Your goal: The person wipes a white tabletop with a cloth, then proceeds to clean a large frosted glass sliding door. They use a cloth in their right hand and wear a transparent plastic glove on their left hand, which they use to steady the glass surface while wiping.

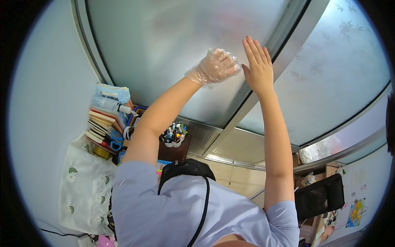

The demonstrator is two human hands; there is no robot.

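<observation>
My left hand [218, 66] wears a loose, clear plastic glove, and its fingers are curled in; no object shows in it. To its right my bare right hand [259, 69] is raised with the fingers straight and the thumb a little apart, its back towards me. The two hands do not overlap in view. Behind them stands a frosted glass panel [172, 40] in a metal frame [285, 52]. Whether either hand touches the glass or frame, I cannot tell.
At left are stacked books [103, 123], blue scissors [116, 140], a folded umbrella [108, 103] and a flowered cloth [83, 188]. Pens fill white holders [172, 143] on a dark table. A black bag [186, 168] is at my waist; a black chair [321, 196] stands at right.
</observation>
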